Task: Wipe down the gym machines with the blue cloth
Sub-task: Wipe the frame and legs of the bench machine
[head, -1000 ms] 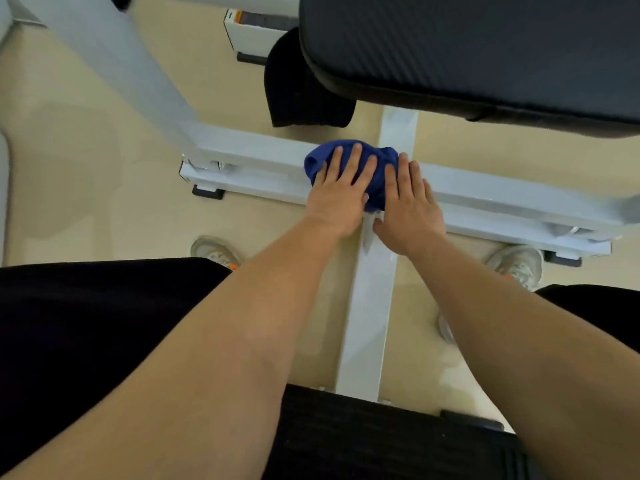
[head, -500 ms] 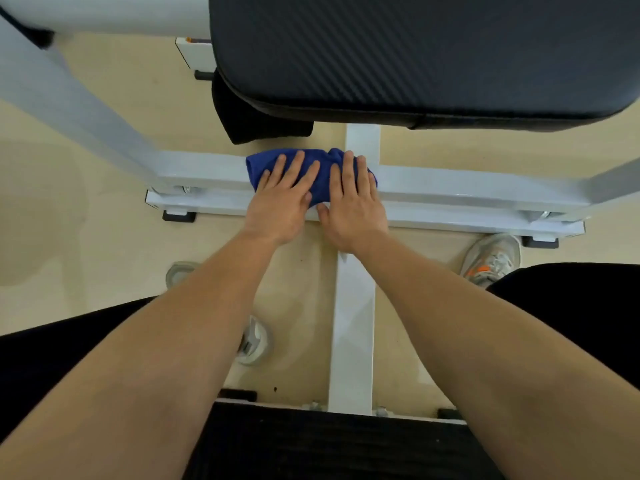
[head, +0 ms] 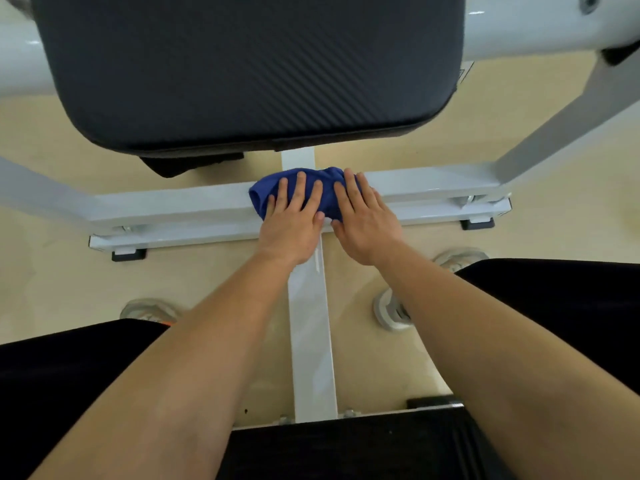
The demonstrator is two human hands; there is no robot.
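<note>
A bunched blue cloth (head: 329, 194) lies on the white cross bar (head: 173, 209) of the gym machine's base, right where the centre bar (head: 310, 323) meets it. My left hand (head: 294, 226) presses flat on the cloth's left part, fingers spread. Beside it, my right hand (head: 365, 220) presses on the cloth's right part, also with fingers flat. Both palms cover most of the cloth. A large black pad (head: 242, 71) of the machine hangs just above and beyond the hands.
White frame tubes (head: 568, 112) slant up at right and left. Black rubber feet (head: 128, 254) sit under the cross bar's ends. My shoes (head: 393, 311) and black-clad knees flank the centre bar on the beige floor. A black seat edge (head: 346, 445) lies nearest me.
Both hands slid the cloth along the cross bar, left and then back right to the junction with the centre bar. The view tilted up, showing more of the black pad.
</note>
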